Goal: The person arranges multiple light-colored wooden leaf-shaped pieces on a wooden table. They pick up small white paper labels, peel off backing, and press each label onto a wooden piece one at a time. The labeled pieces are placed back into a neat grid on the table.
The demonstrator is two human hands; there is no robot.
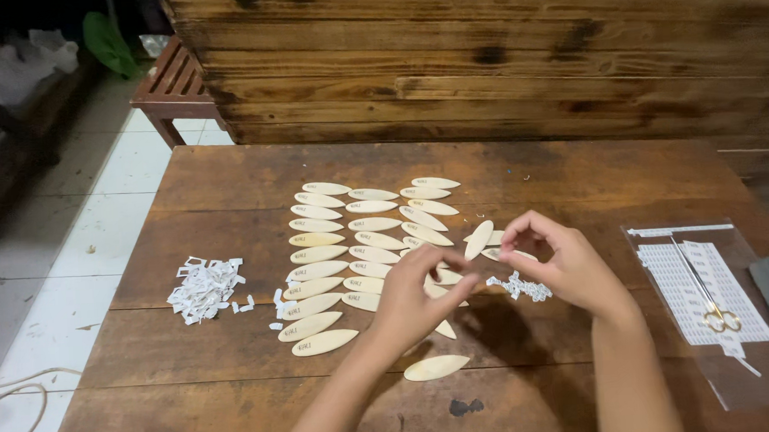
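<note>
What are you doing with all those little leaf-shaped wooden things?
A person sits at a wooden table with both hands raised over it. The left hand holds one pale, leaf-shaped wooden piece, and the right hand pinches something too small to make out. More such pieces lie in rows on the table. A pile of white paper scraps sits to the left. A sheet of small labels with scissors on it lies to the right.
</note>
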